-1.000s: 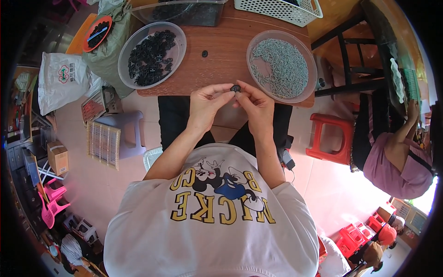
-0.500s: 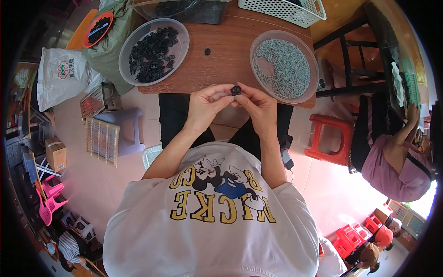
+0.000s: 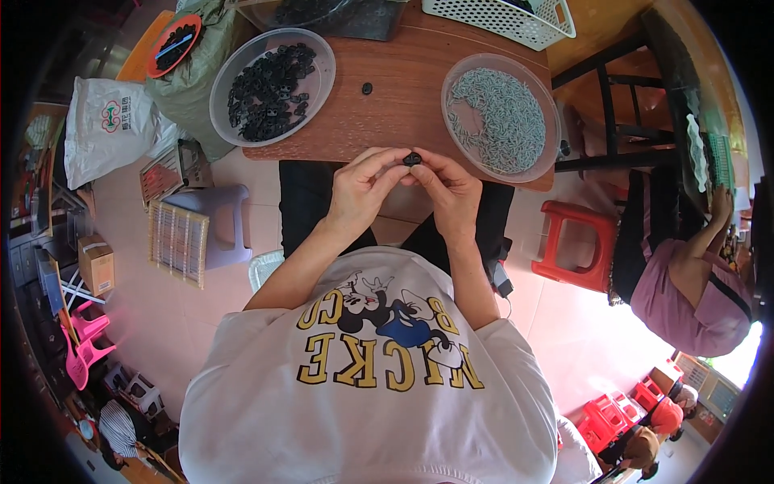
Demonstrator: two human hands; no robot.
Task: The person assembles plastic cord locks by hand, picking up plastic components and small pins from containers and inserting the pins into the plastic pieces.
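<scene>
Between the fingertips of my left hand (image 3: 360, 187) and my right hand (image 3: 451, 192) is a small black plastic part (image 3: 412, 159). Both hands pinch it just off the table's near edge, thumbs on the near side. Beyond them, a matching loose black piece (image 3: 367, 88) lies by itself on the wooden table (image 3: 387, 121). To the left stands a clear round tub (image 3: 321, 95) holding many black parts (image 3: 270, 97). On the right is another round tub (image 3: 551, 145), filled with small silvery-blue screw-like pieces (image 3: 504, 113).
A white perforated basket (image 3: 516, 31) and a dark clear-sided bin (image 3: 355, 20) sit at the table's far edge. Left are sacks (image 3: 113, 133), an orange dish (image 3: 173, 47) and a grey-blue stool (image 3: 230, 226). A red stool (image 3: 576, 246) and a seated person (image 3: 685, 290) are to the right.
The black part stays in my fingers and appears turned a little. My hands have barely shifted, and the whole view has moved slightly.
</scene>
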